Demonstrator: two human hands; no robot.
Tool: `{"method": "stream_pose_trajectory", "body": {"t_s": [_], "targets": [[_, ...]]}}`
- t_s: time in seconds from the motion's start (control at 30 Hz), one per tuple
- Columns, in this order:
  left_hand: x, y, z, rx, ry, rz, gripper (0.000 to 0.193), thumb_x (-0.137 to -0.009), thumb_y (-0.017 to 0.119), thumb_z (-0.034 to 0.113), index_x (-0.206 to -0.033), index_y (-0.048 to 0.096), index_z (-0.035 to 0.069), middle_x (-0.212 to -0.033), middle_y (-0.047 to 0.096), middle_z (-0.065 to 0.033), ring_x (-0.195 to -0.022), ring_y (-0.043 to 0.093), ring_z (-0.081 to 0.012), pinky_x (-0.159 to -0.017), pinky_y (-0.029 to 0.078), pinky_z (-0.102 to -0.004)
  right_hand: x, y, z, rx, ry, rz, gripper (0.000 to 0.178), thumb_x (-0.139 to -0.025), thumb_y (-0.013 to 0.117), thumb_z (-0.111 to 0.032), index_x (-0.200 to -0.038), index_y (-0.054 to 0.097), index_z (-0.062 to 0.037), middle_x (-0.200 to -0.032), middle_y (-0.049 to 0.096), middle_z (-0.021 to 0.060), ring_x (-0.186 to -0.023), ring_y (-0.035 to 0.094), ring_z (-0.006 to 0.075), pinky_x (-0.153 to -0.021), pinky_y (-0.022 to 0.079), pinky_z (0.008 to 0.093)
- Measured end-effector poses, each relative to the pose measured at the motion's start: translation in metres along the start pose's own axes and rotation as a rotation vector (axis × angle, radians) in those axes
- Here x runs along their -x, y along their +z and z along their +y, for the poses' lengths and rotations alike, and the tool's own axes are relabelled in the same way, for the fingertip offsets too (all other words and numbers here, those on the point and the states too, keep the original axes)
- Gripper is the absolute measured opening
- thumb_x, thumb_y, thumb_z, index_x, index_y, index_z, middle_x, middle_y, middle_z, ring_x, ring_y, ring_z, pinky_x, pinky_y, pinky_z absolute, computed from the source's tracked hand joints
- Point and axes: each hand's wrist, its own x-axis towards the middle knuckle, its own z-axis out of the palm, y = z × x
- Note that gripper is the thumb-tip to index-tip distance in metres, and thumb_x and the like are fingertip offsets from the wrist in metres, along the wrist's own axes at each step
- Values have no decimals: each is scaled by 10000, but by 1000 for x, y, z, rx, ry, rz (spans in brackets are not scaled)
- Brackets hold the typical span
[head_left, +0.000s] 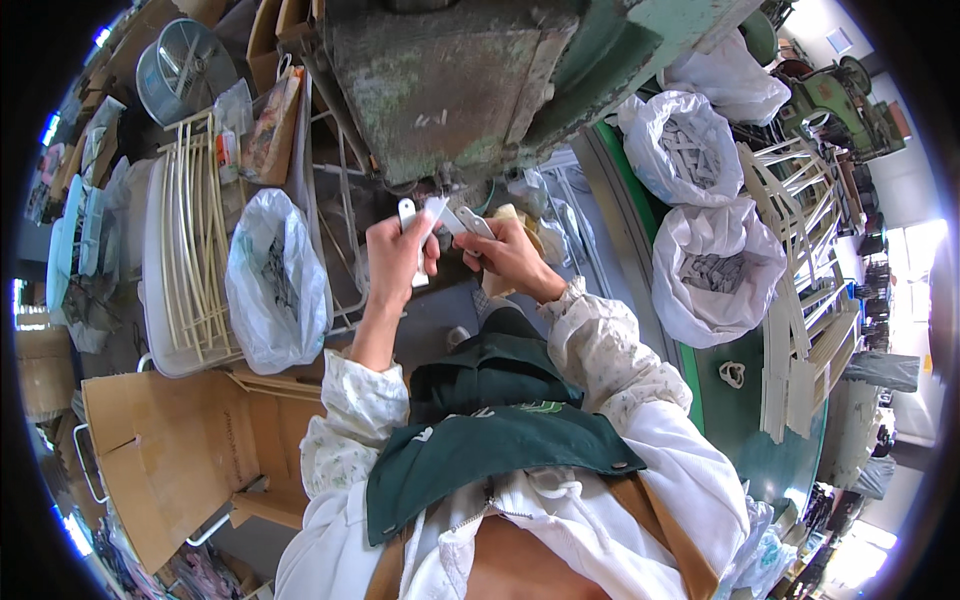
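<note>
My left hand (391, 256) is closed on a slim white flat strip (407, 209) with a hole near its rounded end; the strip's lower end shows below the fingers. Close beside it, my right hand (514, 262) grips several similar white strips (474, 222), fanned apart, at least one with a hole. Another pale strip (437, 210) slants up between the two hands; which hand holds it I cannot tell. Both hands are just below the worn green-grey machine (430, 100), near its lower tip. The fingers hide parts of the strips.
On my left are a white bag (248, 330) of grey pieces, a clear tub (153, 300) with cream rods, and an opened cardboard box (165, 460). On my right, two white bags (690, 310) of grey strips and stacked pale slats (800, 390) lie on a green table (735, 425).
</note>
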Motion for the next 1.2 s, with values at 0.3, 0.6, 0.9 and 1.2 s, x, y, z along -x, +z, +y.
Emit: {"method": "stream_pose_trajectory", "body": {"t_s": [0.3,0.6,0.9,1.2], "targets": [[-2,0,-15,-17,-76,29,283,-894,587,212,-808,644,-52,-567,589,-73,-401,532,-122,-378,390,-230,-2,-8,-1,70,-2,10,224,-921,579,-222,-847,639,-19,-616,554,-10,-502,414,28,-462,286,195],[12,-17,-11,-30,-79,48,256,-879,615,190,-782,635,-47,-578,595,-83,-399,539,-131,-370,390,-234,7,-8,-3,-2,2,-10,236,-922,570,-219,-863,652,-5,-605,558,-16,-497,407,32,-449,281,204],[20,-13,10,110,-109,-90,345,-934,541,292,-958,617,-44,-840,685,-175,-481,597,-174,-438,434,-248,25,-19,-20,-126,-72,96,227,-908,596,-240,-891,651,-21,-625,534,-23,-526,424,37,-467,276,194],[30,-17,-35,538,-86,-174,248,-940,560,201,-908,644,-30,-703,551,-17,-583,428,-79,-573,358,-240,35,-260,-22,373,-281,1033,185,-894,540,-239,-941,577,-63,-721,571,33,-510,415,86,-421,302,254]]}}
